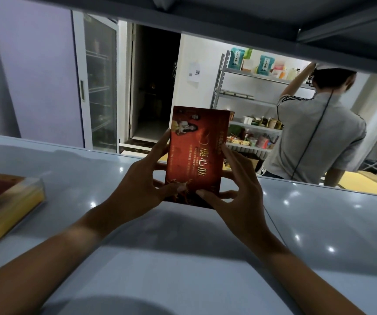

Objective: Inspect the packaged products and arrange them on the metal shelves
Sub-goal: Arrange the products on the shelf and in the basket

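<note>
1. Red box (196,153) held upright over the grey metal shelf (183,246), printed face toward the camera, probably for inspection.
2. Left hand (137,185) and right hand (239,189) pinching opposite edges, keeping the print uncovered.
3. Yellow-edged box (8,201) lying flat at far left.

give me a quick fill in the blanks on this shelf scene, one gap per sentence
1. Both hands, left and right, hold a ____ box upright.
2. The box's bottom edge rests on the grey ____.
3. A yellow-edged package lies flat to the box's ____.

Missing words: red; shelf; left
</note>
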